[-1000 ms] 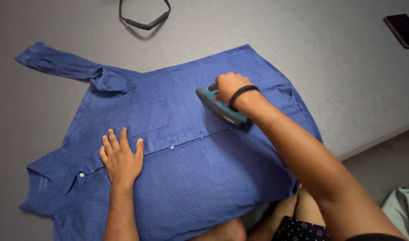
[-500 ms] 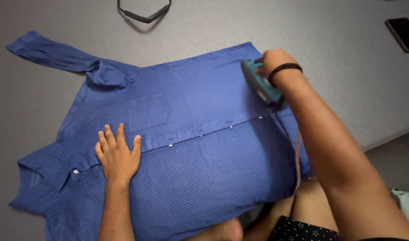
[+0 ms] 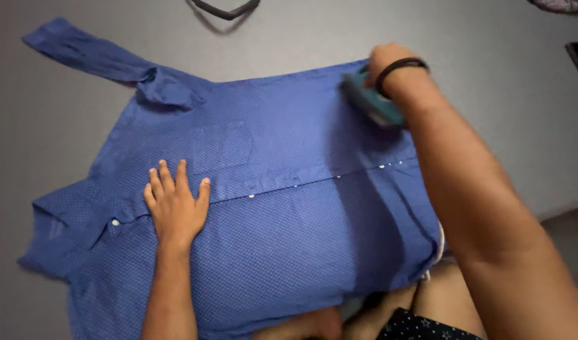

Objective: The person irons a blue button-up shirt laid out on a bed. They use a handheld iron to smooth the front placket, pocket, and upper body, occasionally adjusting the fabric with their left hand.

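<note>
Blue cotton with a fine pale dot pattern makes up the long-sleeved button-up shirt [image 3: 282, 208], spread front-up on a grey surface [image 3: 490, 94], its line of small white buttons running across the middle and a chest pocket just beyond that line. Nearest on the shirt, the left hand [image 3: 175, 208] lies flat, palm down, fingers [image 3: 166, 179] straight and slightly spread, gripping nothing; its fingertips touch the button line, just beside the collar end of the shirt. Farther off, at the shirt's hem edge on the far side of the button line, the right hand [image 3: 389, 66], a black band on its wrist, is closed around the handle of a small teal and grey iron [image 3: 371, 101], whose soleplate rests on the cloth. Beyond the shirt, a dark looped strap [image 3: 226, 9] lies on the grey surface.
</note>
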